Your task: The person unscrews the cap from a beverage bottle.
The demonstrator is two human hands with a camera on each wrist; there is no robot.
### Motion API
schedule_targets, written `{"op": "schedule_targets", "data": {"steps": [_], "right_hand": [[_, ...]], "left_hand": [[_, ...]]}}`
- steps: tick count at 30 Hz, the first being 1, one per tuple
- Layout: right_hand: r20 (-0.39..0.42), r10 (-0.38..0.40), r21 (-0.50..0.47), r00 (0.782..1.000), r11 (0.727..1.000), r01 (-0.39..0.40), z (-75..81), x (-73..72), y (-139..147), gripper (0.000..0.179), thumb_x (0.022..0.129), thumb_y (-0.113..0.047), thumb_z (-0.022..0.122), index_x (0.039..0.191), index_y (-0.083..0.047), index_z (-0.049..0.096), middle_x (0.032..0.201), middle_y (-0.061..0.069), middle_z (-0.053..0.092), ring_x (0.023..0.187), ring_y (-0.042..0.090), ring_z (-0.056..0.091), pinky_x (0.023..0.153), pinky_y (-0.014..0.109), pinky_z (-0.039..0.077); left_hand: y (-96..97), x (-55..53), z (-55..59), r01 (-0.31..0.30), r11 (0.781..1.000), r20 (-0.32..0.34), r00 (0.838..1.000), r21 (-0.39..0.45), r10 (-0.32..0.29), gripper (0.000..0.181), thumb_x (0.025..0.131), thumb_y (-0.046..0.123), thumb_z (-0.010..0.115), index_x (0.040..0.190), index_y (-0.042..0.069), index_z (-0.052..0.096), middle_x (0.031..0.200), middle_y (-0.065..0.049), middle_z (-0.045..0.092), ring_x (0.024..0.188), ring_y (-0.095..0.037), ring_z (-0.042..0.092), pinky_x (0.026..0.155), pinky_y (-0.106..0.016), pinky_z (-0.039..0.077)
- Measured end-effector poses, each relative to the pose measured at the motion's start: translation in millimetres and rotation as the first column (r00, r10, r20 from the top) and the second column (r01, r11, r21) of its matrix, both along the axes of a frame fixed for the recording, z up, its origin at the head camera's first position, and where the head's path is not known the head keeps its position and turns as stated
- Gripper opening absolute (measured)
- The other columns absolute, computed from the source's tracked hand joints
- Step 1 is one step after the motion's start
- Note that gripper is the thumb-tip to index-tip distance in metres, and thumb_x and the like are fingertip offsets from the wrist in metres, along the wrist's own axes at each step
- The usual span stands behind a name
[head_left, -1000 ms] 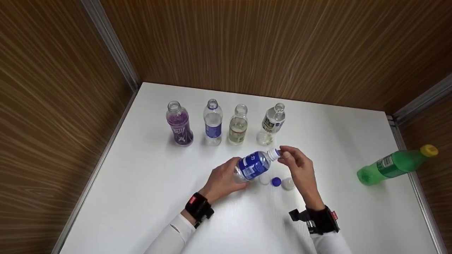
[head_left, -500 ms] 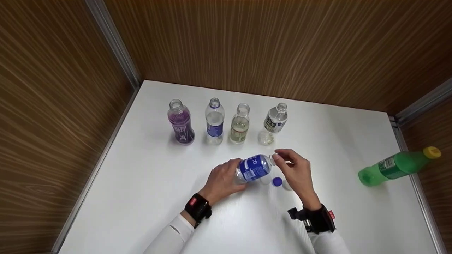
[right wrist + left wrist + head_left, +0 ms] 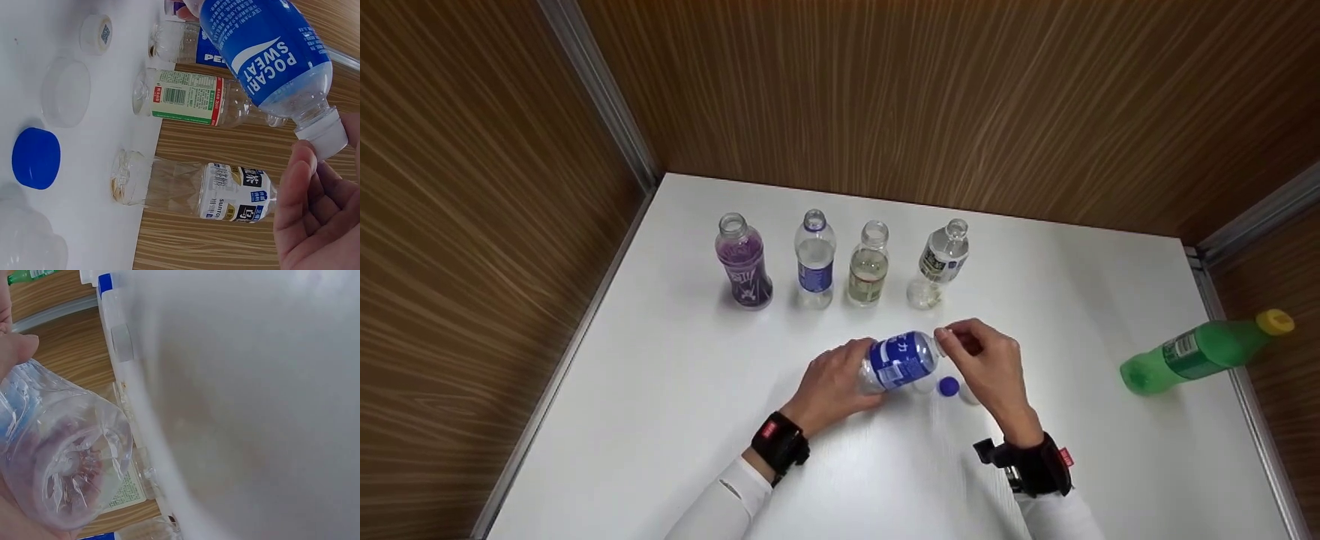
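My left hand (image 3: 832, 382) grips the lower part of a clear Pocari Sweat bottle (image 3: 900, 361) with a blue label, tilted with its neck to the right. In the left wrist view the ridged bottle base (image 3: 73, 478) faces the camera. A white cap (image 3: 325, 135) sits on the bottle's neck in the right wrist view. My right hand (image 3: 994, 367) pinches that cap between thumb and fingers; in the head view the fingers mostly hide it. On the table below lie a blue cap (image 3: 949, 386) and whitish caps (image 3: 66, 91), partly covered in the head view.
Behind my hands stand uncapped bottles in a row: a purple one (image 3: 746, 270), a blue-labelled one (image 3: 814, 274), a pale yellowish one (image 3: 868, 276) and a clear one (image 3: 943, 259). A green bottle (image 3: 1200, 351) with a yellow cap stands at right. Wood-grain panels (image 3: 885, 97) enclose the white table.
My right hand has moved slightly left and down, its fingers closing from beside the white cap to a pinch on it. The left hand and the bottle stay nearly still.
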State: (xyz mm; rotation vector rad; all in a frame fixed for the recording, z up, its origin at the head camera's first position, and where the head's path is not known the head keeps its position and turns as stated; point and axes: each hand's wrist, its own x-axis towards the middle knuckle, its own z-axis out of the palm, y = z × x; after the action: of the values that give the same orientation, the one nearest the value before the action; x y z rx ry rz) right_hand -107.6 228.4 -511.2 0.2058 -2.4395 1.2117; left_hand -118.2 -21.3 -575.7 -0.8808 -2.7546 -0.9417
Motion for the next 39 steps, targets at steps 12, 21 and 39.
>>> {"op": "schedule_targets", "data": {"steps": [12, 21, 39], "right_hand": [[-0.13, 0.093, -0.047, 0.987, 0.994, -0.1, 5.0, 5.6, -1.0, 0.008, 0.088, 0.001, 0.079, 0.087, -0.006, 0.074, 0.073, -0.004, 0.067, 0.061, 0.005, 0.054, 0.056, 0.014, 0.043], [-0.199, 0.108, -0.045, 0.974, 0.992, -0.119, 9.0, 9.5, -2.7, 0.017, 0.078, 0.012, 0.079, 0.079, -0.003, 0.071, 0.064, 0.001, 0.06, 0.059, 0.002, 0.045, 0.053, 0.015, 0.035], [-0.373, 0.169, -0.103, 0.912, 0.97, -0.221, 12.8, 6.7, -1.4, 0.015, 0.083, -0.006, 0.075, 0.07, -0.01, 0.068, 0.057, -0.004, 0.051, 0.054, 0.002, 0.04, 0.048, 0.02, 0.029]], "left_hand": [[-1.6, 0.7, 5.0, 0.08, 0.992, 0.202, 0.974, 0.1, -0.099, 0.074, 0.077, 0.037, 0.089, 0.138, 0.012, 0.053, 0.117, -0.001, 0.068, 0.099, -0.014, 0.065, 0.087, -0.034, 0.056], [-2.1, 2.9, 7.8, 0.147, 0.972, 0.381, 0.901, 0.185, -0.209, 0.073, 0.076, 0.03, 0.092, 0.136, 0.016, 0.053, 0.119, 0.001, 0.067, 0.104, -0.014, 0.064, 0.091, -0.034, 0.053], [-1.9, 1.3, 12.8, 0.289, 0.91, 0.483, 0.777, 0.297, -0.404, 0.074, 0.076, 0.039, 0.09, 0.134, 0.013, 0.053, 0.119, 0.001, 0.067, 0.109, -0.01, 0.062, 0.101, -0.033, 0.05]]}}
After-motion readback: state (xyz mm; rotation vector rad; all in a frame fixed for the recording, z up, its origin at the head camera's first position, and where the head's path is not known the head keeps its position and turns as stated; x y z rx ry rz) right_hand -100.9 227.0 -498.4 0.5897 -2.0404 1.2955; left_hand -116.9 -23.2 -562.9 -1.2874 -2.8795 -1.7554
